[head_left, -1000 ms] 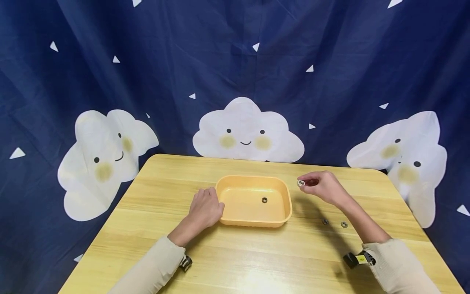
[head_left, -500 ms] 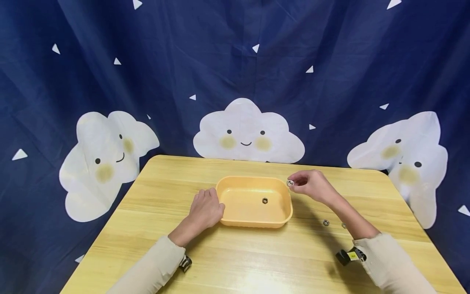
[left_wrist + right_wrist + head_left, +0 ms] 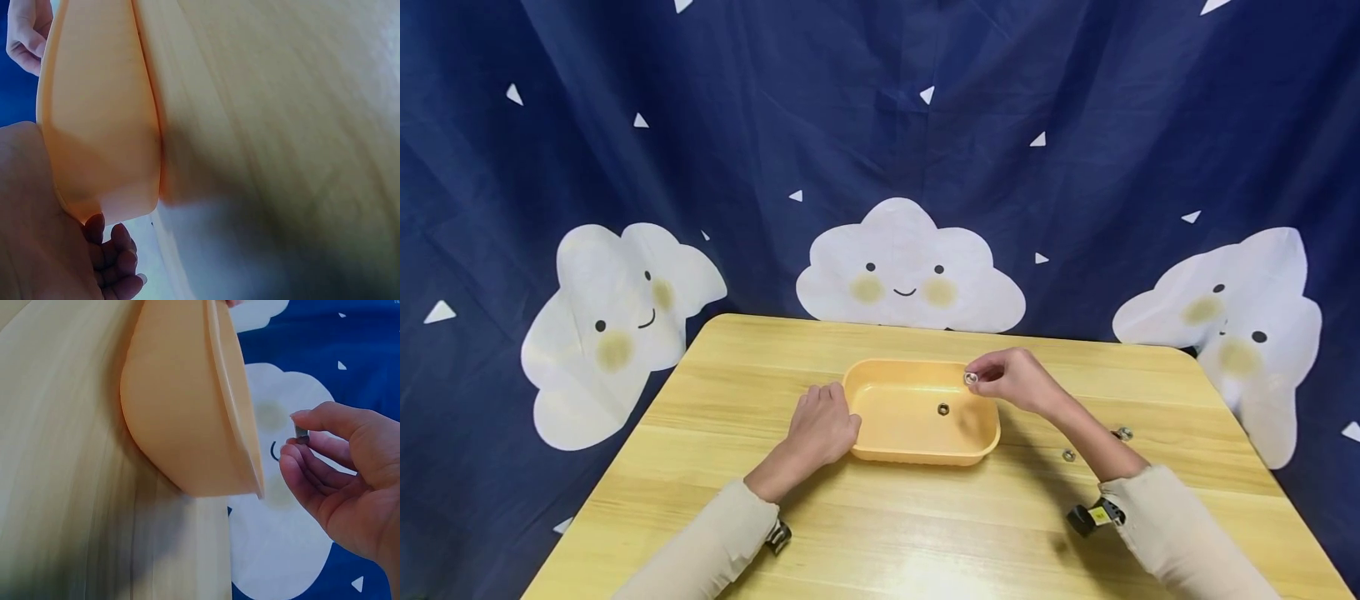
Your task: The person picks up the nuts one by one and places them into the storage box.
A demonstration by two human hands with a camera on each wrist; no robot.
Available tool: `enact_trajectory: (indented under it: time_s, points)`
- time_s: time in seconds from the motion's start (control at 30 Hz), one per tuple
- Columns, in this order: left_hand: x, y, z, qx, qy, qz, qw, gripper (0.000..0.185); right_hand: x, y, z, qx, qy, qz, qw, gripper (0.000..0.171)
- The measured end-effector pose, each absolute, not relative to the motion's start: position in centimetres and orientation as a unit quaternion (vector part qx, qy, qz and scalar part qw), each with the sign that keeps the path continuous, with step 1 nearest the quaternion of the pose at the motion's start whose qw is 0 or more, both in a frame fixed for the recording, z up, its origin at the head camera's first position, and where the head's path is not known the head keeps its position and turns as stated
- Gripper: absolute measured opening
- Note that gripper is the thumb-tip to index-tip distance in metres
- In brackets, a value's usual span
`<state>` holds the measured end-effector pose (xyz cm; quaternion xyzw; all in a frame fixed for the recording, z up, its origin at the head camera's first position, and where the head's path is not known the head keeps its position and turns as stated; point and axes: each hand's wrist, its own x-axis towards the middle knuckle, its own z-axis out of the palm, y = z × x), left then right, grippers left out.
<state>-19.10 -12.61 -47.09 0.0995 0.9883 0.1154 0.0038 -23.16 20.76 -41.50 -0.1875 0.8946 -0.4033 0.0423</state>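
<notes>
We see the right hand (image 3: 1018, 382) pinching a nut (image 3: 971, 378) above the tray (image 3: 880, 450) at its 2 o'clock corner (left hand (image 3: 822, 427), fingers curled, rests against the tray's 9 o'clock wall).

This looks like a staged recording corner rather than a lived-in room. A dark blue fabric backdrop (image 3: 1075, 125) printed with white smiling clouds (image 3: 910, 271) and small white triangles hangs as a curtain behind a light wooden tabletop with rounded corners (image 3: 925, 533), closing off all else. Small black devices strapped at the person's cream sleeves (image 3: 1088, 517) add to the set-up look.
</notes>
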Motion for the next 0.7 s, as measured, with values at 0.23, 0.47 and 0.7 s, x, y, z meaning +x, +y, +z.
enact_trajectory:
  time_s: [0.23,0.47,0.7]
  points:
    - [-19.0,-12.6,-47.2,0.101,0.987,0.121,0.007,0.024,-23.6,19.5,-41.6,-0.202,0.890,-0.404,0.064,0.021]
    - [-19.1,-12.7,-47.4,0.100,0.988,0.120,-0.001,0.023,-24.0,18.2,-41.6,-0.217,0.882,-0.411,0.082,0.021]
    - [-19.2,-12.6,-47.3,0.095,0.989,0.117,0.003,0.025,-24.2,17.2,-42.1,-0.242,0.879,-0.402,0.087,0.014]
